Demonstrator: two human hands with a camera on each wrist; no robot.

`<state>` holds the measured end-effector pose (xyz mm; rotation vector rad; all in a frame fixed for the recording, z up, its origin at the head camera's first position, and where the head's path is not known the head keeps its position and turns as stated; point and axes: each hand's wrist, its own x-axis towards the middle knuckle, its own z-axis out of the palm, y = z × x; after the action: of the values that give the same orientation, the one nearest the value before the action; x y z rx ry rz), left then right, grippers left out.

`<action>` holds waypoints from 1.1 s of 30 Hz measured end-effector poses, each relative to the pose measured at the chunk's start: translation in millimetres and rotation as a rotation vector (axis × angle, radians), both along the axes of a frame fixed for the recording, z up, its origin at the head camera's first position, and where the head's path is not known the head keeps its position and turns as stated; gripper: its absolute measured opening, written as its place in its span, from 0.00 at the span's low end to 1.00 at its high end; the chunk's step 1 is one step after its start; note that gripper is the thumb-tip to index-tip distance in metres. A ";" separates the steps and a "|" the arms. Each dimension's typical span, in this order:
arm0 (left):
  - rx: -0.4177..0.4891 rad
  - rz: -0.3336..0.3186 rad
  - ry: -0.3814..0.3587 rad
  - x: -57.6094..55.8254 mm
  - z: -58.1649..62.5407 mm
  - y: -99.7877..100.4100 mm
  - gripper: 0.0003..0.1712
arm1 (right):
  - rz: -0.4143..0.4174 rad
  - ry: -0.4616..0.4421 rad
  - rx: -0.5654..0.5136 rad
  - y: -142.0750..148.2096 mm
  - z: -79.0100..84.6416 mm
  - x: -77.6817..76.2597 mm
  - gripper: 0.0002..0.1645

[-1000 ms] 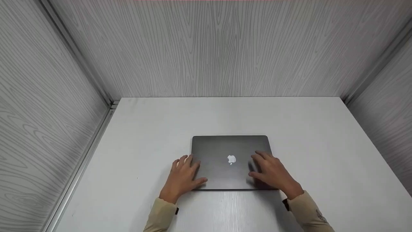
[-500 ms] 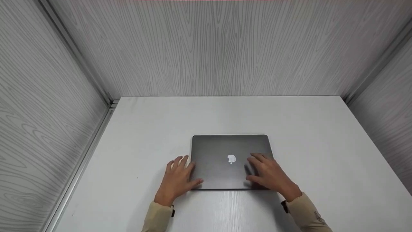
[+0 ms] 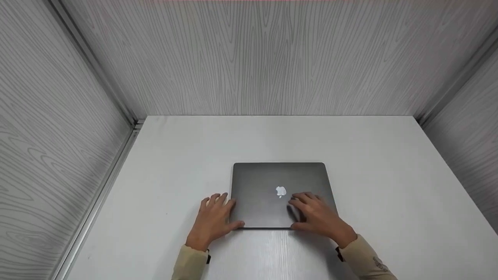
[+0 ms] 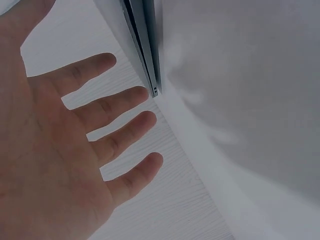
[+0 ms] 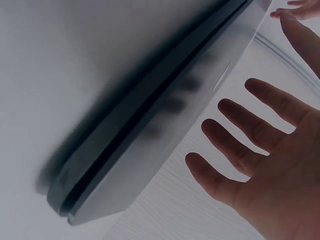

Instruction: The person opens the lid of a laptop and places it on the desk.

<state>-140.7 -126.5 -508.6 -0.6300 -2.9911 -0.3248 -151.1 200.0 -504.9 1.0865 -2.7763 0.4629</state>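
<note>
A closed grey laptop [image 3: 260, 177] with a white apple logo lies flat on the white table. At its left edge is my left hand [image 3: 212, 221], fingers spread and thumb by the front left corner. My right hand [image 3: 321, 217] hovers over the front right part of the lid, casting a shadow there. In the right wrist view, a gap shows between the loosely spread fingers of the right hand [image 5: 280, 165] and the laptop lid [image 5: 135, 170]. The left wrist view shows the left palm [image 4: 50, 150] with nothing in it, beside the laptop's side edge [image 4: 142, 45].
The white table [image 3: 186, 155] extends around the laptop on all sides. Grey wood-grain panels enclose it, with a back wall [image 3: 249, 58], a left wall [image 3: 46, 136] and a right wall [image 3: 467, 136]. A metal rail [image 3: 101, 190] runs along the left side.
My right hand has slid left and a little nearer to me over the lid. My left hand has drawn slightly left, toward the laptop's edge. The laptop stays closed in place.
</note>
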 end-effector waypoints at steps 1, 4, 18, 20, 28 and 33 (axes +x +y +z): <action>0.002 0.000 -0.004 -0.2 -0.8 0.3 0.39 | 0.008 0.010 0.011 -0.8 -0.8 0.3 0.38; -0.013 0.000 -0.008 -0.6 -2.1 1.6 0.40 | 0.023 0.049 0.041 -3.3 -2.7 1.1 0.39; -0.054 -0.015 0.011 0.1 -5.6 -0.8 0.43 | 0.051 0.153 0.092 -12.3 -11.6 1.2 0.40; -0.048 -0.017 0.017 -0.1 -5.9 -0.6 0.43 | 0.057 0.191 0.085 -11.7 -13.1 0.3 0.39; -0.036 -0.019 -0.015 1.4 -9.6 -0.9 0.44 | 0.081 0.289 0.080 -9.8 -19.3 -1.1 0.36; -0.044 -0.022 -0.012 0.2 -6.9 -4.4 0.43 | 0.069 0.274 0.081 -12.2 -17.5 -2.4 0.33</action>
<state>-140.5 -130.9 -515.5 -0.6682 -3.0128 -0.2653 -153.5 187.8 -522.4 1.1687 -2.5439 0.1925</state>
